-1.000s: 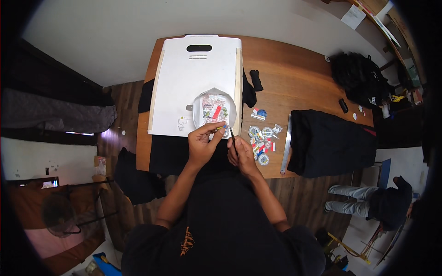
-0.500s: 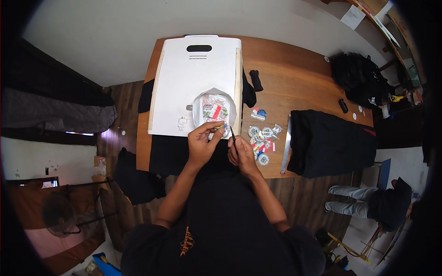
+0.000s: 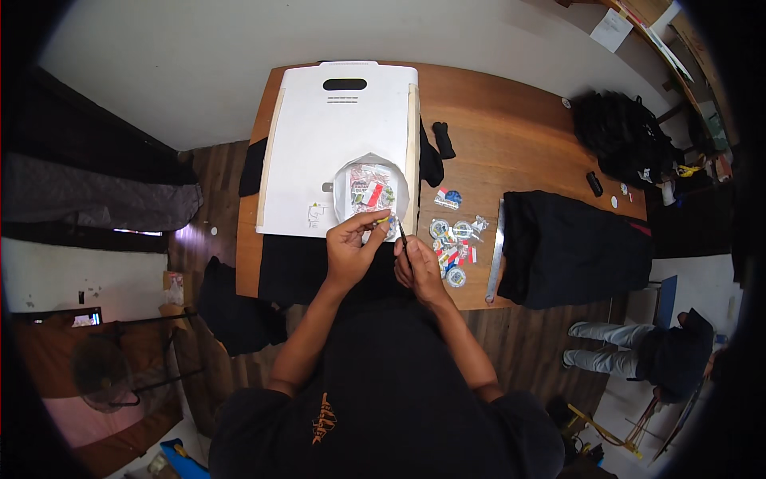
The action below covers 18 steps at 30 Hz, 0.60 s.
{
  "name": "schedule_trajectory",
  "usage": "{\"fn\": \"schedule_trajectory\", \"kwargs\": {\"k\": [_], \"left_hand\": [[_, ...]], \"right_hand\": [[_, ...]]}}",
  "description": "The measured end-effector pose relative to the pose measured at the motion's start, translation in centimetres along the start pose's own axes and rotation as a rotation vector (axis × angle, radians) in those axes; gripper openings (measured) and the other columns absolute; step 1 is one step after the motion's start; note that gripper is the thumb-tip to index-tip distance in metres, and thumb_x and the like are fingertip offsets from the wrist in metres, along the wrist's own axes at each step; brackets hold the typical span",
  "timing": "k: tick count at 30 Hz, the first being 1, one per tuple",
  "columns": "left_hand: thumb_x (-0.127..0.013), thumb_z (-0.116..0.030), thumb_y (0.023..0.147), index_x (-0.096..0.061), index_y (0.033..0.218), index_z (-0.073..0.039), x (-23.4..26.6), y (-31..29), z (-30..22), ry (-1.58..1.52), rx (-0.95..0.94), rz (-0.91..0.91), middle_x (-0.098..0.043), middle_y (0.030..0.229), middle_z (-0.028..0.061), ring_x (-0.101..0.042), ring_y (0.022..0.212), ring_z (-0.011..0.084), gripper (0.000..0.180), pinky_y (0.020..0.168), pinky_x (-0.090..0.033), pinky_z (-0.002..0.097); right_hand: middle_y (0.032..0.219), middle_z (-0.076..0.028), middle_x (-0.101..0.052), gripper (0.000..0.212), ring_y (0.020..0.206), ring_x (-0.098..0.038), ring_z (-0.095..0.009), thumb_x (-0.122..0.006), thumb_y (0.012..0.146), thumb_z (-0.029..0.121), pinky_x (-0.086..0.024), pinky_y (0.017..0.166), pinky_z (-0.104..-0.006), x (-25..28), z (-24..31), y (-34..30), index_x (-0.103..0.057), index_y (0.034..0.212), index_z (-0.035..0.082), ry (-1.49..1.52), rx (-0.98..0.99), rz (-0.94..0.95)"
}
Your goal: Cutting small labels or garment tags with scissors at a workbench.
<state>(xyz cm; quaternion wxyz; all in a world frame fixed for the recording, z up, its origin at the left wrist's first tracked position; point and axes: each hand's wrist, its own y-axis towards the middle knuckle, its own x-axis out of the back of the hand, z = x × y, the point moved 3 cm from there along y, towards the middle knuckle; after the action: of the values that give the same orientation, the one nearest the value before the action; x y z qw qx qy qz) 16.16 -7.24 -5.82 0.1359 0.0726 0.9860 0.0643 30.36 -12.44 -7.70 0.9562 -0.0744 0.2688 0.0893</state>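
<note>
Between the thumb and fingers of my left hand [image 3: 353,246] is a small sticker [image 3: 389,223] with yellow and blue on it. My right hand [image 3: 420,269] is closed on a slim dark cutting tool [image 3: 402,234], its tip against the sticker's right edge; its exact kind is too small to tell. Just beyond both hands, a round white bowl [image 3: 341,191] holds several printed clippings, one of them red and white. Right of my right hand lies a cluster of cut stickers [image 3: 455,252], some round, with another blue and white sticker [image 3: 448,198] farther back.
Under the bowl is a large white panel [image 3: 319,144] with a slot. Folded black cloth [image 3: 574,247] lies on the wooden table [image 3: 503,128] at right, a metal ruler [image 3: 496,251] along its edge. A black bag [image 3: 610,132] stands at the back right. Another person [image 3: 670,351] stands at far right.
Both hands stay in nearly the same place. The sticker has turned slightly between my left fingers, beside the tool's tip.
</note>
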Motion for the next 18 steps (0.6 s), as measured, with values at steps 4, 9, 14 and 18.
{"fn": "schedule_trajectory", "kwargs": {"k": [4,9,14,18], "left_hand": [[-0.064,0.008,0.093,-0.066,0.117,0.010,-0.1,0.0,-0.1,0.001,0.000,-0.002,-0.069,0.111,0.0147,-0.066,0.100,0.0145,0.025,0.091,-0.053,0.0256],[-0.064,0.008,0.093,-0.066,0.117,0.010,-0.1,0.0,-0.1,0.002,0.015,-0.010,-0.069,0.111,0.0147,-0.066,0.101,0.0146,0.025,0.091,-0.053,0.0260],[-0.064,0.008,0.093,-0.066,0.117,0.010,-0.2,-0.1,-0.2,-0.014,0.010,-0.014,-0.069,0.111,0.0146,-0.066,0.101,0.0146,0.024,0.091,-0.053,0.0262],[-0.064,0.008,0.093,-0.066,0.117,0.009,0.0,-0.1,0.0,-0.008,0.014,-0.014,-0.069,0.111,0.0146,-0.066,0.100,0.0145,0.024,0.090,-0.053,0.0258]], "right_hand": [[0.054,0.005,-0.032,0.037,0.041,-0.027,-0.005,-0.038,0.109,0.038,-0.026,0.041,-0.0218,0.7,-1.1,-0.2,-0.052,0.099,0.004,0.008,-0.026,-0.015],[0.054,0.005,-0.032,0.037,0.041,-0.027,-0.005,-0.038,0.109,0.038,-0.026,0.041,-0.0219,0.7,-1.2,-0.2,-0.051,0.100,0.005,0.032,-0.011,-0.015],[0.054,0.005,-0.032,0.037,0.041,-0.027,-0.005,-0.038,0.109,0.038,-0.026,0.041,-0.0217,0.8,-1.3,-0.2,-0.051,0.100,0.004,0.028,-0.017,-0.007],[0.052,0.004,-0.032,0.037,0.039,-0.026,-0.006,-0.037,0.109,0.037,-0.025,0.040,-0.0224,-0.2,0.1,0.0,-0.050,0.099,0.005,-0.013,0.001,-0.004]]}}
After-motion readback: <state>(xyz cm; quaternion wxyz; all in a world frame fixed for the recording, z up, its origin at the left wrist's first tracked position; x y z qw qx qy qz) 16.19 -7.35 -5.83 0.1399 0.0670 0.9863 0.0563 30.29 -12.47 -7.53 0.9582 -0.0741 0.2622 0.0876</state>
